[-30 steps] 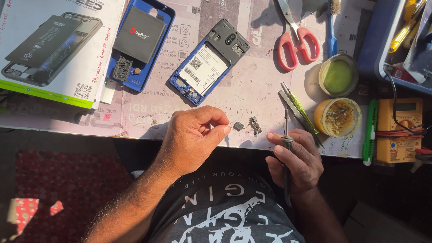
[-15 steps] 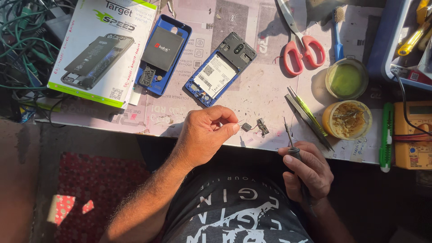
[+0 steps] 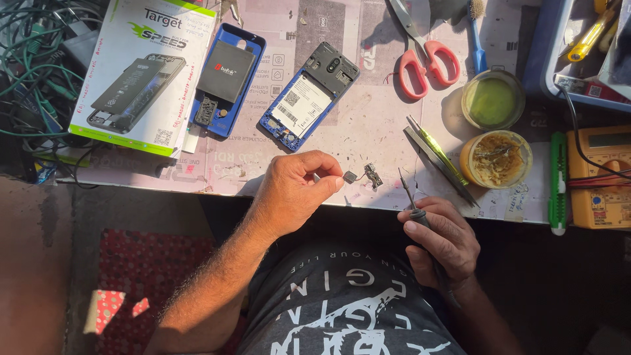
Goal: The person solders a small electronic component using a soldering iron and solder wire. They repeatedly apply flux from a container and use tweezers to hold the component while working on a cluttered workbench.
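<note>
the left hand (image 3: pixel 296 190) rests at the near edge of the tabletop (image 3: pixel 368 131), its thumb and fingers curled into a narrow pinch on a small dark component (image 3: pixel 350 176), which sits at the fingertips. a second small metal part (image 3: pixel 373 175) lies on the tabletop just beside that component, to its right. the right hand (image 3: pixel 442 240) is closed around a thin probe tool (image 3: pixel 409 197), whose tip points up and away toward the tabletop edge, close to the small parts but apart from them.

farther back on the tabletop lie an opened blue phone (image 3: pixel 309 105) with its label exposed, a blue back cover (image 3: pixel 227 79) carrying a black battery, and a white battery box (image 3: pixel 141 72). red-handled scissors (image 3: pixel 420 56) lie to the right of the phone, tweezers (image 3: pixel 437 158) lie near 2 round tins (image 3: pixel 496 158), and a yellow multimeter (image 3: pixel 601 177) stands at the far right.

compared with 0.5 s earlier, both hands keep the same posture: the left pinch has stayed closed by the small parts and the right hand still grips the tool at the same angle. the view has shifted slightly, so the tangle of green wires (image 3: pixel 33 59) at the left shows a little less. compared with 1.0 s earlier, the view has moved leftward, bringing the whole box into sight.
</note>
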